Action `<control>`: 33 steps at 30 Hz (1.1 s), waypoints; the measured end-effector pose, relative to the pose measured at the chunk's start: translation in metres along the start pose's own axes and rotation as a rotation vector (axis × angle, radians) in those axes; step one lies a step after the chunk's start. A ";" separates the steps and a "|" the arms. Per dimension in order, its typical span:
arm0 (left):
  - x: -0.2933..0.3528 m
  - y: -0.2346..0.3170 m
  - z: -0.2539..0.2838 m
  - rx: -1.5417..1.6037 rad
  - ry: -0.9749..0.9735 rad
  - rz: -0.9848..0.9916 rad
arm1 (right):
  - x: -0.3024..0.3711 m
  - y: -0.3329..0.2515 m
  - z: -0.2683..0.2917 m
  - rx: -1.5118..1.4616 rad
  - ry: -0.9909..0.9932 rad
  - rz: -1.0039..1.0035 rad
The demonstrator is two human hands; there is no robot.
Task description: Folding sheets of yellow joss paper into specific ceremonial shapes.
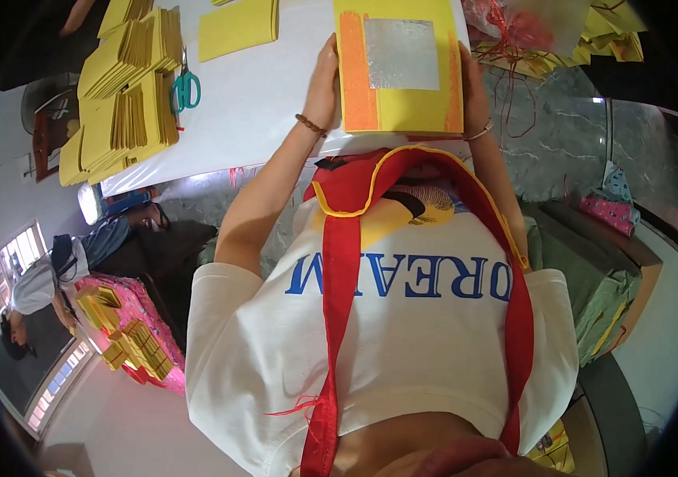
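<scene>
On the white table, both hands grip a foil-faced yellow paper stack.

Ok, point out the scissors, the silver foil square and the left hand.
scissors (186, 89), head view, on the teal handles.
silver foil square (401, 53), head view, at its middle.
left hand (324, 75), head view, back of the hand.

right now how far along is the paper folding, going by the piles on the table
Looks partly done: folded yellow papers are piled at the table's left beside teal scissors. In hand: the left hand and right hand grip a yellow stack with orange bands and a silver square. More yellow sheets lie flat further up, seemingly still to do.
</scene>
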State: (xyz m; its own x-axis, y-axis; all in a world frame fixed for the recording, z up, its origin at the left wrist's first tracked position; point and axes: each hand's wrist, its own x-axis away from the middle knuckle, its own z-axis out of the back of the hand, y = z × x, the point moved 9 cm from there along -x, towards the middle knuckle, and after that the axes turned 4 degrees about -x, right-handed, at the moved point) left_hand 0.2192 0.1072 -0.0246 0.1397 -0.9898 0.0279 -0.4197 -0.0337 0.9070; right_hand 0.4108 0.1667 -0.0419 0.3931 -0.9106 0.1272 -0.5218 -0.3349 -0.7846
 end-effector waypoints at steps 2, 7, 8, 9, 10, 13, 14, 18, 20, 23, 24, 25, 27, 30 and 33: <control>0.007 0.033 0.009 -0.482 0.066 -0.153 | 0.013 -0.036 0.005 0.319 0.101 0.270; 0.053 0.095 -0.074 -1.407 -0.414 -0.715 | 0.040 -0.070 -0.018 0.762 -0.113 0.516; 0.062 0.091 -0.084 -1.459 -0.497 -0.728 | 0.041 -0.063 -0.024 0.838 -0.188 0.483; 0.063 0.088 -0.084 -1.456 -0.500 -0.729 | 0.042 -0.056 -0.029 0.912 -0.265 0.449; 0.067 0.078 -0.084 -1.495 -0.558 -0.721 | 0.042 -0.055 -0.029 0.913 -0.261 0.449; 0.070 0.074 -0.085 -1.515 -0.599 -0.750 | 0.040 -0.051 -0.024 0.845 -0.227 0.434; 0.068 0.074 -0.085 -1.488 -0.609 -0.723 | 0.039 -0.050 -0.024 0.837 -0.224 0.444; 0.058 0.079 -0.082 -1.292 -0.637 -0.590 | 0.040 -0.045 -0.021 0.834 -0.233 0.414; 0.052 0.079 -0.079 -1.248 -0.631 -0.547 | 0.040 -0.045 -0.023 0.818 -0.228 0.395; 0.047 0.077 -0.075 -1.183 -0.617 -0.460 | 0.040 -0.045 -0.024 0.805 -0.217 0.381; 0.045 0.076 -0.072 -1.164 -0.607 -0.414 | 0.041 -0.046 -0.023 0.808 -0.212 0.386; 0.044 0.077 -0.072 -1.165 -0.606 -0.414 | 0.040 -0.045 -0.023 0.807 -0.214 0.386; 0.036 0.061 -0.058 -1.117 -0.573 -0.097 | 0.040 -0.044 -0.022 0.784 -0.224 0.394; 0.029 0.052 -0.052 -1.045 -0.607 0.084 | 0.040 -0.045 -0.023 0.786 -0.202 0.390; 0.025 0.046 -0.048 -0.881 -0.647 0.136 | 0.041 -0.046 -0.027 0.785 -0.189 0.378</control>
State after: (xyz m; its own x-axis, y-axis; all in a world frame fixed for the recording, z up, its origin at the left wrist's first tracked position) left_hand 0.2468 0.0876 0.0379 -0.4635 -0.8719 0.1582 0.4265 -0.0630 0.9023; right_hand 0.4310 0.1384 0.0157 0.4542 -0.8483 -0.2722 0.0000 0.3055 -0.9522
